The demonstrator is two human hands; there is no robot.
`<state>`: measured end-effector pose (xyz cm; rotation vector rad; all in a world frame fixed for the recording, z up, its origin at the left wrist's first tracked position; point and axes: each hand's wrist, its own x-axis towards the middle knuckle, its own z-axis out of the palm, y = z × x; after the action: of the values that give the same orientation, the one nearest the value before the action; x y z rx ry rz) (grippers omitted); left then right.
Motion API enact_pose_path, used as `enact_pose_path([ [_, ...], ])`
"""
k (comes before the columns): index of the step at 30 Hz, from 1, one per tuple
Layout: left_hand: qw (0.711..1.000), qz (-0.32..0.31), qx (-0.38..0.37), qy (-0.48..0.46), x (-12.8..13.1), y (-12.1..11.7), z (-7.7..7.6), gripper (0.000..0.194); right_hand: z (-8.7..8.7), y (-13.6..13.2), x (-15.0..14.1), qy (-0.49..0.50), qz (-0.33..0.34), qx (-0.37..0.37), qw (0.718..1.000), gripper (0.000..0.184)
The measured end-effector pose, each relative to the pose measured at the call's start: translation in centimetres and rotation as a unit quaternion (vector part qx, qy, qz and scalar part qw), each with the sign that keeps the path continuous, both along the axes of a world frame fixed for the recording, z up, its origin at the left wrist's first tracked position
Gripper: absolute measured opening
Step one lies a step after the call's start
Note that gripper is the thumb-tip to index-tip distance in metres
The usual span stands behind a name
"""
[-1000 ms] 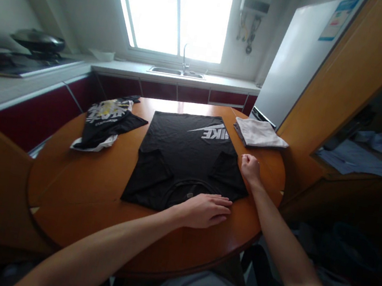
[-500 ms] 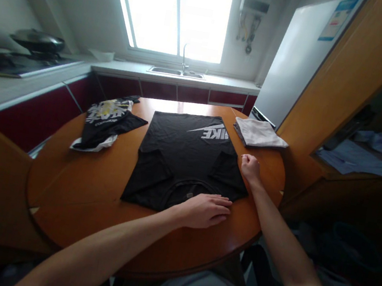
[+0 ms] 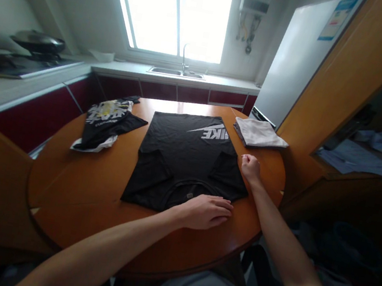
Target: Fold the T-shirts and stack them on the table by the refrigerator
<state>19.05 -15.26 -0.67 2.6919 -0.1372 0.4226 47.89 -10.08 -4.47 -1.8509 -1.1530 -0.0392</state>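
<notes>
A black T-shirt [image 3: 183, 146] lies spread flat on the wooden table [image 3: 89, 184], its collar towards me and its sleeves folded in over the body. White lettering with a swoosh shows near its far right corner. My left hand [image 3: 205, 211] rests palm down across the collar's near edge, fingers stretched out and holding nothing; it hides part of the neckline. Beside the shirt's right edge, my right hand [image 3: 250, 167] rests on the table with its fingers curled closed. I see no cloth in it.
A crumpled black-and-white printed garment [image 3: 106, 121] lies at the table's left. Folded light cloth [image 3: 260, 134] sits at the far right, near the fridge [image 3: 296, 58]. Beyond are a sink [image 3: 166, 71] and a covered wok [image 3: 38, 41]. Papers [image 3: 353, 155] lie on a shelf at right.
My left hand has shifted very slightly to the right along the collar. The right hand and the garments have stayed in place.
</notes>
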Motion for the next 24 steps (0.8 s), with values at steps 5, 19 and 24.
enact_pose_path([
  [5,1.0,-0.004,0.001,-0.005,0.05,-0.02,0.02,0.029,0.07,-0.03,-0.02,-0.002,-0.004,-0.005,1.0,0.034],
  [19,1.0,-0.008,0.005,-0.009,0.07,0.16,-0.39,0.028,0.23,-0.12,-0.12,-0.008,-0.003,-0.014,1.0,0.033],
  [24,1.0,-0.011,0.004,-0.011,0.07,0.11,-0.21,0.029,0.27,-0.11,-0.22,-0.003,-0.005,-0.015,1.0,0.032],
])
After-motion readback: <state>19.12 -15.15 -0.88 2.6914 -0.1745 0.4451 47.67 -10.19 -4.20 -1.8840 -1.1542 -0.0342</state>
